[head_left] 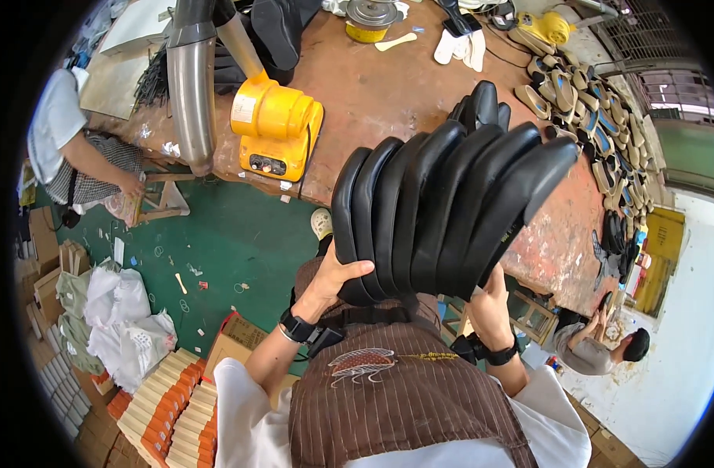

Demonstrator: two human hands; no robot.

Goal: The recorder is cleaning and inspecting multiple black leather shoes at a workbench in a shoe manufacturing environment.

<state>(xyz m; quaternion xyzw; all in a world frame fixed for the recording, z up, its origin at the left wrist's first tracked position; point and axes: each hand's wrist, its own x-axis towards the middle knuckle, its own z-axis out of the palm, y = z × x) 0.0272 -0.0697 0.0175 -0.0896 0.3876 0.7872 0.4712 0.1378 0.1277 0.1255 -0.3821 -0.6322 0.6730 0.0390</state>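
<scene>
Black curved pieces point(423, 214) fan out in a row at the near side of the desk point(357, 90). The left hand point(328, 281) has its fingers clasped on the row's left end; the right hand point(490, 310) grips its right end.

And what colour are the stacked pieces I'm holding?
The stacked pieces are black, with a sheen; the head view shows them best.

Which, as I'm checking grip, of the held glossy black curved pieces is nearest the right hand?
The rightmost held glossy black curved piece: its lower end is at the right hand; others lie to its left.
</scene>
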